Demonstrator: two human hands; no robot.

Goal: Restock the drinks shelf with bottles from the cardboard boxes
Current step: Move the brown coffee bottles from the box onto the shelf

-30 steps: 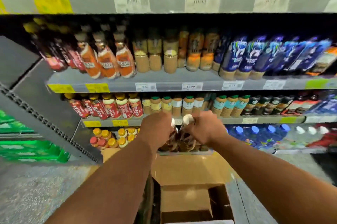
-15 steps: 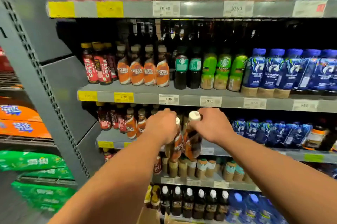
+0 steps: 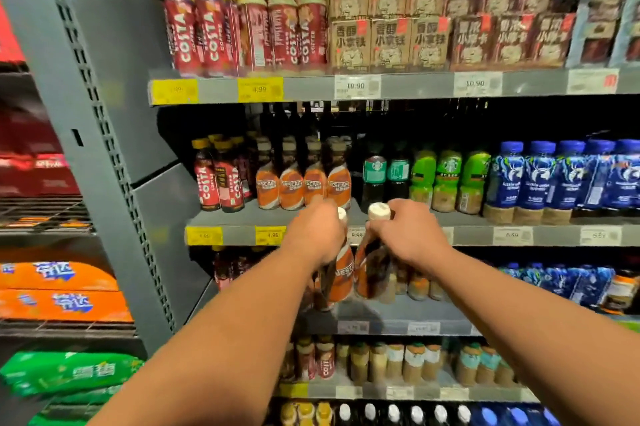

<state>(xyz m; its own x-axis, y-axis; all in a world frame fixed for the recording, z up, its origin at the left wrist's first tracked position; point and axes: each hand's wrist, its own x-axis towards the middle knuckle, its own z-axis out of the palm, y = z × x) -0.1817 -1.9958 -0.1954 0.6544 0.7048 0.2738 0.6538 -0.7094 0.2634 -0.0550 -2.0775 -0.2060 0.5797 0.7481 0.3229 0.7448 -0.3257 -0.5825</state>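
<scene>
In the last second both hands have climbed from low over the cardboard box to the grey middle shelf (image 3: 228,217), so placing looks close. Left to right stand red Costa bottles (image 3: 218,179), then the matching row of orange-labelled Nescafé bottles (image 3: 304,179). The left hand (image 3: 315,238) is curled round the neck of an orange-labelled, white-capped bottle (image 3: 341,273). Just beside it the right hand (image 3: 407,235) grips a brown white-capped bottle (image 3: 372,273). Bare shelf lies in front of the row. The price-strip lip (image 3: 235,235) and the upper shelf (image 3: 415,86) bound the entry.

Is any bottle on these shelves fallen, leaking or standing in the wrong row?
Nothing stands out. The shelved rows, such as the Nescafe bottles, stand upright and tidy. Only the left bottle in the left hand and the right bottle in the right hand lean, being held.
</scene>
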